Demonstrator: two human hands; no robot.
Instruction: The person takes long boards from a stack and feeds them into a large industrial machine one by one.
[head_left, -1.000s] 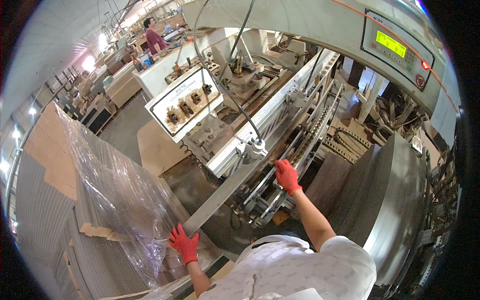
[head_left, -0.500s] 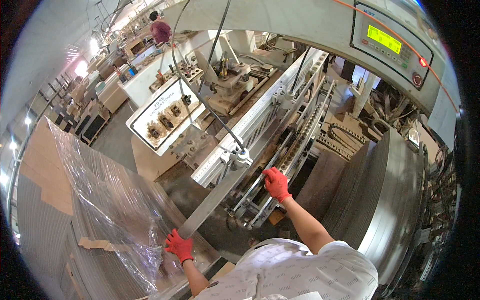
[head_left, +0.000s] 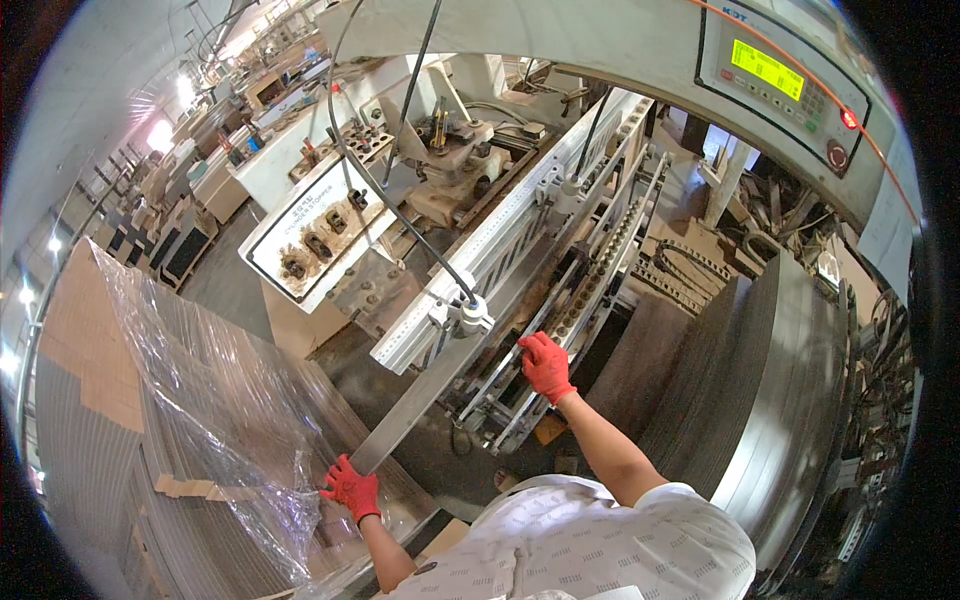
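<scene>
A long, narrow grey board [head_left: 415, 402] lies slanting along the machine's white ruled rail [head_left: 408, 335], its near end sticking out toward me. My left hand [head_left: 350, 487], in a red glove, is closed on that near end. Farther right, my red-gloved right hand [head_left: 547, 367] hovers over or rests on the near part of the metal conveyor frame [head_left: 590, 305]; its fingers are curled, and what they hold, if anything, is hidden. A round white clamp cylinder [head_left: 472, 315] stands over the board between the two hands.
A stack of boards wrapped in clear film [head_left: 230, 400] stands at left. More grey boards [head_left: 770, 400] are piled at right. Overhead runs a beam with a control panel [head_left: 775, 85]. A black hose [head_left: 425, 240] hangs across the white switch panel [head_left: 320, 240].
The view has shifted slightly, moving the machine a little left in the picture. A person in a dark red top in the background has gone out of sight. Both hands keep their places.
</scene>
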